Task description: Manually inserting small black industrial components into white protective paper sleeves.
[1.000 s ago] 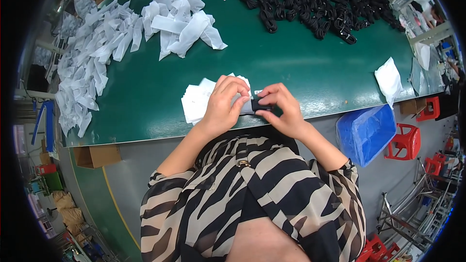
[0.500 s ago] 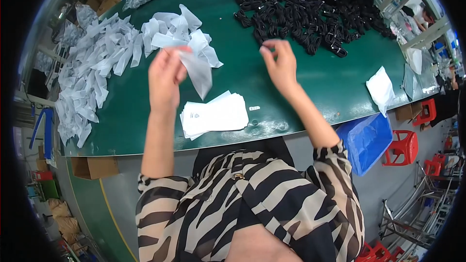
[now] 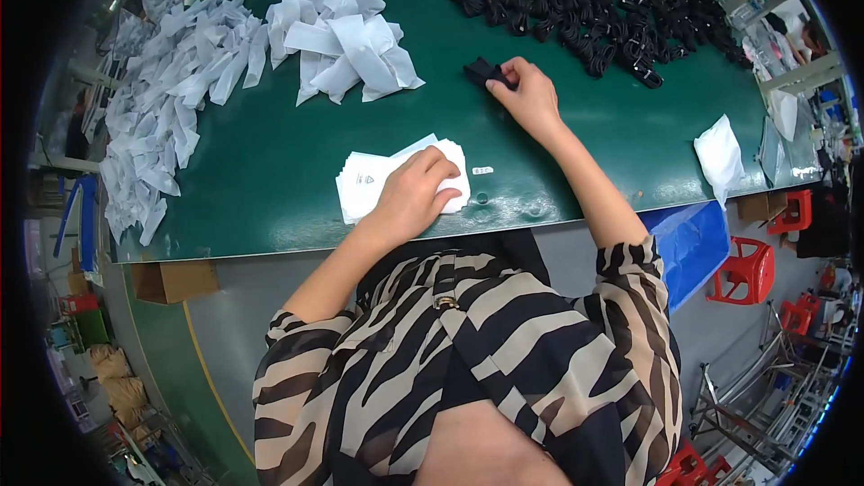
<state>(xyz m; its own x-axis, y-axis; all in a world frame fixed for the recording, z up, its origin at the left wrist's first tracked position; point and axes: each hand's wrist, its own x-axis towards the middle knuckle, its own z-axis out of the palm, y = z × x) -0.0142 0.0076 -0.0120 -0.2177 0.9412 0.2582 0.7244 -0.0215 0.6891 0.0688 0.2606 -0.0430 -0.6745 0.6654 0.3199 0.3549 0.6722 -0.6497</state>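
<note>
My left hand [image 3: 412, 196] rests on a stack of flat white plastic bags [image 3: 360, 187] near the table's front edge. Its fingers are bent over the top bag, with the thumb apart from them. Further right and back, my right hand [image 3: 529, 101] pinches a bundled black cable [image 3: 483, 73] just above the green tabletop. Behind that hand spreads a large heap of similar coiled black cables [image 3: 585, 13]. A loose pile of filled whitish bags [image 3: 355, 49] lies beyond my left hand.
A bigger heap of filled bags [image 3: 180, 81] covers the table's left side. A white bag [image 3: 718, 155] lies at the right edge, above a blue-lined bin [image 3: 688, 247]. Red stools [image 3: 745, 270] stand on the floor at right. A small white label [image 3: 482, 170] sits beside the stack.
My left hand has released a whitish bag onto the pile and come down to the stack. My right hand, empty before, now holds a black cable. The view has shifted slightly.
</note>
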